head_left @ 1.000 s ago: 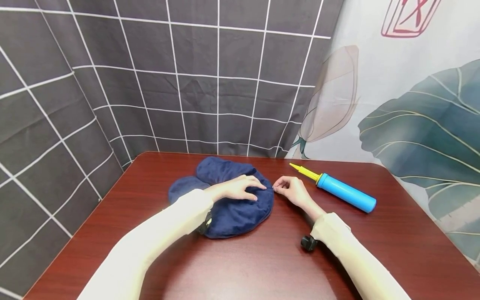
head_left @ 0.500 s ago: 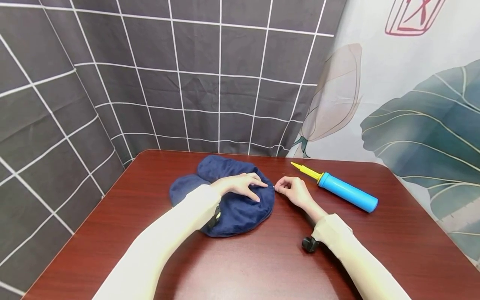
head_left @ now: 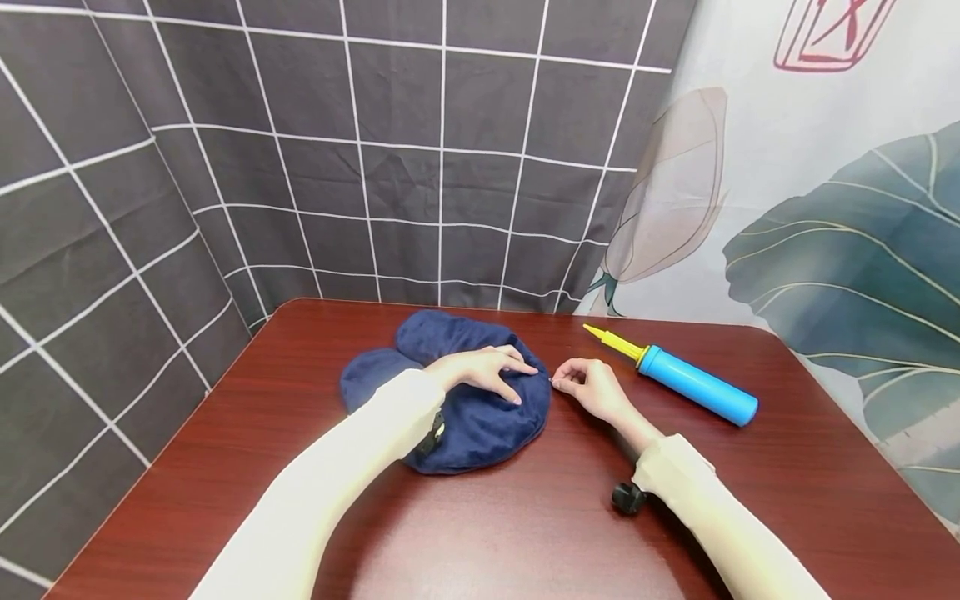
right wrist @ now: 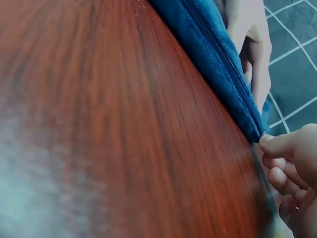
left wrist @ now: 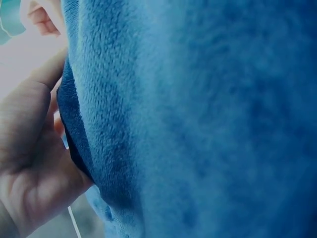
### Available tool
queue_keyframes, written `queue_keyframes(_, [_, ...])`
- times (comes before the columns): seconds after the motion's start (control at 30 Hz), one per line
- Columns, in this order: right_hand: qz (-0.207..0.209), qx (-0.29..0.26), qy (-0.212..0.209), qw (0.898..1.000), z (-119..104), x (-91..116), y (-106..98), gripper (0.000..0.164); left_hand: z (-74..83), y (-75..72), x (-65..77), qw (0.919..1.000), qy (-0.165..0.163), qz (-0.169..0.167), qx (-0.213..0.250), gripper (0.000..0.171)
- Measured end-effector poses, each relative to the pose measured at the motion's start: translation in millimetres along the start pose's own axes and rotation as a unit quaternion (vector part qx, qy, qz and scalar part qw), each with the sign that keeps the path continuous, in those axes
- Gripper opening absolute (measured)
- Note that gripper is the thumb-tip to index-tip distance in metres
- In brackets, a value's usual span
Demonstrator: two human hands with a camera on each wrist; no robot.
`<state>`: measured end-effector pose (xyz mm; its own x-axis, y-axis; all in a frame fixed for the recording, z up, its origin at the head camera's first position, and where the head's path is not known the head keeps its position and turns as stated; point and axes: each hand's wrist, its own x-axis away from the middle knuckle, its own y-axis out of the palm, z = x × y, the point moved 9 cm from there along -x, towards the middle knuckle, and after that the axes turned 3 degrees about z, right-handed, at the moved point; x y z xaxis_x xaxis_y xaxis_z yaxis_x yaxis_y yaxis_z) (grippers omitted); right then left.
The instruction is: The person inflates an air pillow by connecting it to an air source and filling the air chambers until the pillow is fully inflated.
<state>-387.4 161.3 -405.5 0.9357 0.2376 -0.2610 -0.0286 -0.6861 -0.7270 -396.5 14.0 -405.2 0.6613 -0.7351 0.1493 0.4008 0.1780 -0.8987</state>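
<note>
A navy plush U-shaped neck pillow [head_left: 480, 437] lies on the table, its two lobes pointing to the left. My left hand [head_left: 483, 371] rests on top of it with the fingers spread, the index finger reaching to the pillow's right edge. Along that edge runs a dark zipper [right wrist: 223, 57], seen in the right wrist view. At the zipper's end, my right hand [head_left: 592, 387] pinches the small zipper pull [right wrist: 264, 134] between thumb and index finger. Plush fabric fills most of the left wrist view, with the left palm and thumb beside it.
A blue hand pump [head_left: 697, 383] with a yellow nozzle lies to the right, beyond my right hand. The reddish-brown table [head_left: 480, 533] ends at a dark grid-patterned curtain [head_left: 397, 183] behind and on the left. A floral curtain [head_left: 825, 250] hangs at the right.
My right hand has shifted slightly toward me along the pillow's edge, still pinching the zipper pull. The left forearm has swung a little to the right, its hand staying on the pillow.
</note>
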Motion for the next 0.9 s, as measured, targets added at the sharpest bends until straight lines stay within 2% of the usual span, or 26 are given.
queue_keyframes(0.5, [-0.022, -0.012, -0.001, 1.000, -12.9, 19.5, 0.2, 0.012, -0.1, 0.6, 0.6, 1.0000, -0.001, -0.002, -0.002, 0.063])
queue_keyframes(0.9, [-0.033, -0.024, -0.018, 0.999, -27.6, 34.5, 3.7, 0.010, 3.0, -0.9, 2.6, 0.9999, -0.007, 0.005, -0.005, 0.063])
